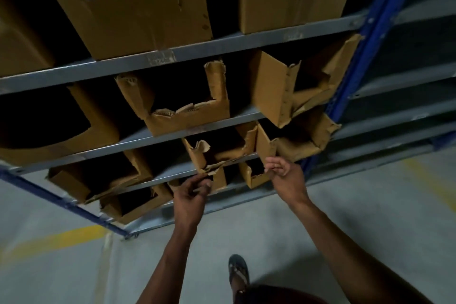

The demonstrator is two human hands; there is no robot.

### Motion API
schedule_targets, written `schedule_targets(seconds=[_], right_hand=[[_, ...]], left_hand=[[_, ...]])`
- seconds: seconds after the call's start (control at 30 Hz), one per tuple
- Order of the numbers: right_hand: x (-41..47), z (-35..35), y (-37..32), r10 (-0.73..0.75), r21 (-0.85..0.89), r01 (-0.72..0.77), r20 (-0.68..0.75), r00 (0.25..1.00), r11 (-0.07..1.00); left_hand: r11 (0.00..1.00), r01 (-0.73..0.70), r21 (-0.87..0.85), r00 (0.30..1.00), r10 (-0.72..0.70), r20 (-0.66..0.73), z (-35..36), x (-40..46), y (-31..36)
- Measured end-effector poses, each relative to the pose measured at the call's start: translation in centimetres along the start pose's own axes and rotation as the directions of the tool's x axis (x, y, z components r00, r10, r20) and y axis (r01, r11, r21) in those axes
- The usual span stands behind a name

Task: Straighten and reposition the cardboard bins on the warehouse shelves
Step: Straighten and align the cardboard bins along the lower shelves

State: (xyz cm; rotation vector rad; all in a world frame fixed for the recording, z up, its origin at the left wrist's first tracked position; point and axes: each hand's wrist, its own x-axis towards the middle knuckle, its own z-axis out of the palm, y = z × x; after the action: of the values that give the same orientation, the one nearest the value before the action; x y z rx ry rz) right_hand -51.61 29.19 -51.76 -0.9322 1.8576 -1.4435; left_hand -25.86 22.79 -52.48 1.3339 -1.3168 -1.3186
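A sandalled foot [238, 273] stands on the grey floor [74, 266] at the bottom of the view, with a yellow painted line [56, 238] running off to the left. Above it two bare forearms reach up to the lower shelves of a blue-framed rack [357, 61].

The left hand [195, 190] has its fingers curled and pinches the torn lower front edge of a ragged cardboard bin [219, 150] that sits at the front edge of a grey metal shelf [158, 175]. The right hand [280, 166] is partly closed, its fingers bent against the front corner of a neighbouring bin [290, 144] just to the right; whether it actually grips the cardboard I cannot tell.

A small low bin [256, 176] sits on the shelf below, between the two hands. Higher up, more open-fronted bins line the shelves: a torn one [187, 116] in the middle, a skewed one [271, 86] toward the right upright, and larger cartons [148, 22] on the shelf above.
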Motion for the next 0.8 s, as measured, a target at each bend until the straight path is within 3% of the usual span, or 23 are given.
schedule_targets(seconds=[0.27,0.5,0.7,0.8], right_hand=[[0.4,-9.1,1.0,0.032,-0.033,-0.035,-0.098,0.995,0.999],[11.0,-16.2,-0.1,0.002,0.026,0.002,-0.144,0.990,1.000],[23.3,-21.6,-0.3,0.017,-0.011,-0.019,-0.096,0.995,1.000],[28.3,-23.3,0.5,0.050,-0.040,-0.053,-0.075,0.996,0.998]], left_hand=[[0.999,0.043,-0.021,0.995,-0.040,0.088,7.3,-3.4,0.9],[0.990,-0.116,0.080,0.986,0.105,0.133,17.6,3.7,6.1],[0.966,-0.143,0.213,0.990,0.143,0.017,27.6,8.5,8.5],[0.972,-0.129,0.196,0.989,0.142,-0.052,30.7,9.1,8.9]])
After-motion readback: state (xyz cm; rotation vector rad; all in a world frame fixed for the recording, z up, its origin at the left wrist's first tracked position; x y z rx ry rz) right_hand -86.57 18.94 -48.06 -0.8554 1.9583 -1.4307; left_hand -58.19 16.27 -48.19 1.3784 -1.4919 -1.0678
